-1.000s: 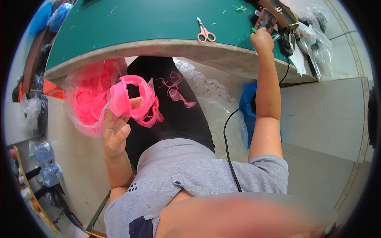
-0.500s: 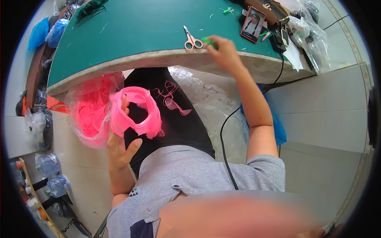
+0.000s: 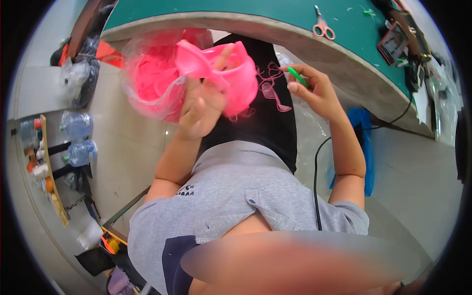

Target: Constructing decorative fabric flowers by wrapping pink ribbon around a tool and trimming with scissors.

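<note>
My left hand holds up a glossy pink, soft-looking ring-shaped piece above my lap. Its fingers reach into the opening and one fingertip shows above the inner edge. My right hand is off to the right, fingers closed around a small green-handled tool. The tool's thin end points toward the pink piece, apart from it; its exact kind is unclear. Between the hands, thin pink offcuts lie on the black cloth of my lap.
A clear plastic bag full of similar pink pieces is left of my lap. The green table bears pink-handled scissors, a phone and a brown bag. A black cable runs past my right arm.
My right hand has come off the table edge with the green-handled tool and moved down toward the pink piece. My left hand has raised and turned the piece. The whole view has shifted.
</note>
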The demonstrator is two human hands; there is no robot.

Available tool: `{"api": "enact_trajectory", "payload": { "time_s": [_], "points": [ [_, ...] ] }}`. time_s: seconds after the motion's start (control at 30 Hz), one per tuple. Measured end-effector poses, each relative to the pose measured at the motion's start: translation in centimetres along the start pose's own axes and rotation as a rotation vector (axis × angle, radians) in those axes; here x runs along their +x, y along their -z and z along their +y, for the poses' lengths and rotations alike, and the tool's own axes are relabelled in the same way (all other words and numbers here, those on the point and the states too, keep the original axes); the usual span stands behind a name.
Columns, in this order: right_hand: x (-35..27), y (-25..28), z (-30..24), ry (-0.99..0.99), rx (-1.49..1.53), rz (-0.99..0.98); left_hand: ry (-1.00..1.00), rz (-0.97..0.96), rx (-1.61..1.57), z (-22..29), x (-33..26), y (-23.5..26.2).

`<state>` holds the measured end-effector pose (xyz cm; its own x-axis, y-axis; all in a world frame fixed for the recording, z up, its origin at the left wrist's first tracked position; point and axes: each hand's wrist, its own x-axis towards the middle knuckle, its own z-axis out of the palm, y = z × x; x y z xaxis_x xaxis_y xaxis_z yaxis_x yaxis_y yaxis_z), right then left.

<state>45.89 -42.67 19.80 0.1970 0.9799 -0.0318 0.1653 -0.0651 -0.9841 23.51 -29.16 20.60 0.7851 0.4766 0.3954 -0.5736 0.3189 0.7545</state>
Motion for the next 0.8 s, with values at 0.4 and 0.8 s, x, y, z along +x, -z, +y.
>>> {"api": "enact_trajectory", "payload": {
  "time_s": [0.4,0.8],
  "points": [
    [2.8,-8.4,-3.3,0.606,-0.445,0.380,0.047,0.058,0.050,-0.8,-1.5,-0.1],
    [2.2,-6.7,-1.7,0.986,-0.763,0.130,0.079,0.273,-0.146,-0.5,-1.8,-0.7]
  ]
}}
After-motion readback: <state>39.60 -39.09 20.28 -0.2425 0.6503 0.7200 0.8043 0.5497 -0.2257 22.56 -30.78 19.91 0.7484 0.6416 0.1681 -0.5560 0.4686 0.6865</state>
